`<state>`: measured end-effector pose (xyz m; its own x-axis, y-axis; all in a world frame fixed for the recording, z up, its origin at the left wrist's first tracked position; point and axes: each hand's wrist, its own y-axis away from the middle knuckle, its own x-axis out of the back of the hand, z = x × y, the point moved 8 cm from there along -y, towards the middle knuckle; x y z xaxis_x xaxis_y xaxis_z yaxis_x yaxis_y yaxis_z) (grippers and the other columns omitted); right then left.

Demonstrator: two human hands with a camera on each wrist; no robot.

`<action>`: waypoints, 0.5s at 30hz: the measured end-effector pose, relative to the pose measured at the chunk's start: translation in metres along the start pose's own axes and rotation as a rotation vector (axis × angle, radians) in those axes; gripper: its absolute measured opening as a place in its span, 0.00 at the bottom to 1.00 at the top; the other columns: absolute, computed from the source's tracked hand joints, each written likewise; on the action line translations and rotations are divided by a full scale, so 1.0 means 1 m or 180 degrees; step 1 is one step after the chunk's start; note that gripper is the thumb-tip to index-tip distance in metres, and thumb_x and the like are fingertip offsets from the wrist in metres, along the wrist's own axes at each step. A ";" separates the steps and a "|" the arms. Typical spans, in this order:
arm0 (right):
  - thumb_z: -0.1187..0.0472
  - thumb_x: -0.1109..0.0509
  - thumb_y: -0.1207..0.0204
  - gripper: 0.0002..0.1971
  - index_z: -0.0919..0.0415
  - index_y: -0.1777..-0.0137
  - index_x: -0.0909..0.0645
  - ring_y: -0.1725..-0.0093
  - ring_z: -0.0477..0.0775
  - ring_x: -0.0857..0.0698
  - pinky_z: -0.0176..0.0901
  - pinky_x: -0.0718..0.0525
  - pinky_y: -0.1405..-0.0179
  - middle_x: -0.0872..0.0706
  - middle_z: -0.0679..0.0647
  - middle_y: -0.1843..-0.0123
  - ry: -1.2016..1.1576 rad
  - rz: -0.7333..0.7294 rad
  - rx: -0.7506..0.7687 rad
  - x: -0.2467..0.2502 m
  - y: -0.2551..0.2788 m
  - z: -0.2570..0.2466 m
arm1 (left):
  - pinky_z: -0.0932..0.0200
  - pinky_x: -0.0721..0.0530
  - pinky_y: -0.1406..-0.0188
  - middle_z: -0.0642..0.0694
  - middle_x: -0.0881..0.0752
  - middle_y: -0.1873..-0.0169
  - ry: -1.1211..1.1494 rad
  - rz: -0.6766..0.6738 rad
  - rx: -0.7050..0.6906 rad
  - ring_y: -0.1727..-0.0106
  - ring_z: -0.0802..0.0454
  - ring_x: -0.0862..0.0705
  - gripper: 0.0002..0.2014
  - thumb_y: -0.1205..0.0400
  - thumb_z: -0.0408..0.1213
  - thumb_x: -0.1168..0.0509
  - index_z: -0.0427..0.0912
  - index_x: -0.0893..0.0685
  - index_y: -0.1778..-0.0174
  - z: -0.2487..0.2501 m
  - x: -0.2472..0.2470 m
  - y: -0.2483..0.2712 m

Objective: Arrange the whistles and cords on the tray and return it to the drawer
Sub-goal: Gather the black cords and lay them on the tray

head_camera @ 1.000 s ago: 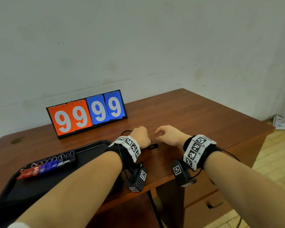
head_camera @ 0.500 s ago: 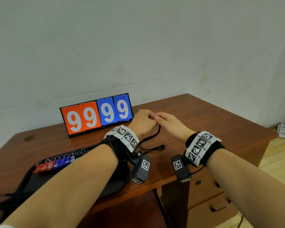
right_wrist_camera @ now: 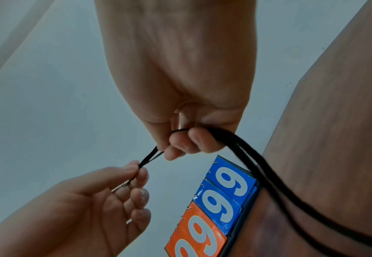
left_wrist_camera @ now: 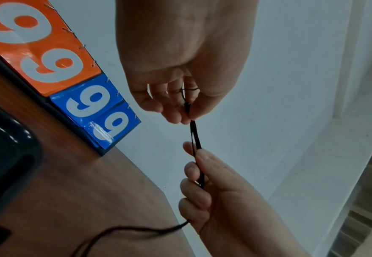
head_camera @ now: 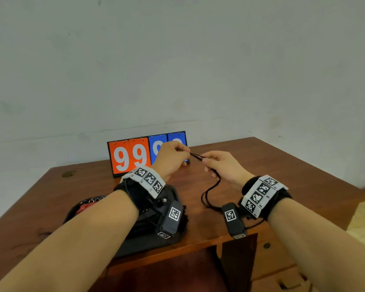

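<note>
A thin black cord (head_camera: 196,156) is stretched doubled between my two hands above the wooden desk. My left hand (head_camera: 184,149) pinches one end with thumb and fingertips, and a small metal ring (right_wrist_camera: 124,184) shows inside its fingers. My right hand (head_camera: 204,160) grips the cord a short way along; the rest hangs down in a loop (head_camera: 209,192) to the desk. The black tray (head_camera: 135,245) lies under my left forearm, mostly hidden. Only a bit of the whistle row, red whistles (head_camera: 85,207) and rings, shows on it.
An orange and blue flip scoreboard (head_camera: 133,157) showing 99 99 stands at the back of the desk (head_camera: 282,175), right behind my hands. Desk drawers (head_camera: 272,260) sit below the front edge on the right. A pale wall runs behind.
Both hands have lifted off the desk with the cord and drawn apart, pulling it taut between them. The head view has tilted up, so less of the tray shows.
</note>
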<state>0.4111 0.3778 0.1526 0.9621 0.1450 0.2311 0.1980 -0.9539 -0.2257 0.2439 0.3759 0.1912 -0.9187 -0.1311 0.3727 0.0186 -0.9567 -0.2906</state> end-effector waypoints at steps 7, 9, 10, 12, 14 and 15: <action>0.60 0.31 0.18 0.10 0.61 0.41 0.15 0.76 0.47 0.30 0.36 0.36 0.80 0.18 0.54 0.67 -0.0024 -0.0103 -0.0038 -0.023 0.011 -0.028 | 0.62 0.22 0.72 0.45 0.12 0.58 0.0171 0.0222 0.0241 0.70 0.53 0.16 0.04 0.22 0.27 0.31 0.41 0.15 0.59 -0.009 0.056 0.019; 0.61 0.31 0.18 0.09 0.61 0.42 0.14 0.77 0.46 0.31 0.34 0.36 0.81 0.18 0.52 0.67 0.0052 -0.0118 -0.0033 -0.030 0.015 -0.036 | 0.61 0.21 0.71 0.44 0.12 0.57 0.0220 0.0294 0.0277 0.70 0.51 0.16 0.03 0.22 0.27 0.32 0.38 0.15 0.58 -0.014 0.073 0.026; 0.61 0.31 0.18 0.09 0.61 0.42 0.14 0.77 0.46 0.31 0.34 0.36 0.81 0.18 0.52 0.68 0.0087 -0.0131 -0.0035 -0.034 0.017 -0.039 | 0.60 0.21 0.71 0.44 0.11 0.57 0.0239 0.0336 0.0285 0.69 0.51 0.16 0.03 0.21 0.28 0.33 0.37 0.14 0.57 -0.016 0.083 0.030; 0.62 0.31 0.18 0.09 0.62 0.42 0.14 0.77 0.46 0.32 0.34 0.37 0.81 0.18 0.51 0.68 0.0111 -0.0181 -0.0046 -0.042 0.020 -0.045 | 0.60 0.20 0.71 0.44 0.12 0.60 0.0266 0.0417 0.0300 0.69 0.51 0.17 0.03 0.20 0.28 0.33 0.37 0.15 0.56 -0.019 0.101 0.037; 0.62 0.30 0.18 0.09 0.62 0.42 0.14 0.77 0.45 0.32 0.33 0.37 0.82 0.18 0.50 0.68 0.0136 -0.0240 -0.0054 -0.051 0.024 -0.051 | 0.60 0.20 0.72 0.43 0.12 0.61 0.0266 0.0505 0.0302 0.69 0.51 0.17 0.03 0.19 0.29 0.33 0.38 0.15 0.56 -0.022 0.121 0.045; 0.62 0.30 0.19 0.08 0.61 0.43 0.13 0.77 0.44 0.32 0.33 0.37 0.82 0.17 0.51 0.68 0.0163 -0.0273 -0.0048 -0.055 0.026 -0.054 | 0.60 0.20 0.72 0.43 0.11 0.61 0.0251 0.0548 0.0302 0.69 0.51 0.17 0.03 0.19 0.30 0.33 0.38 0.14 0.56 -0.024 0.131 0.049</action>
<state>0.3530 0.3308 0.1852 0.9307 0.2130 0.2972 0.2760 -0.9424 -0.1888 0.1148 0.3181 0.2049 -0.9266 -0.2777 0.2536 0.2117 -0.9425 -0.2584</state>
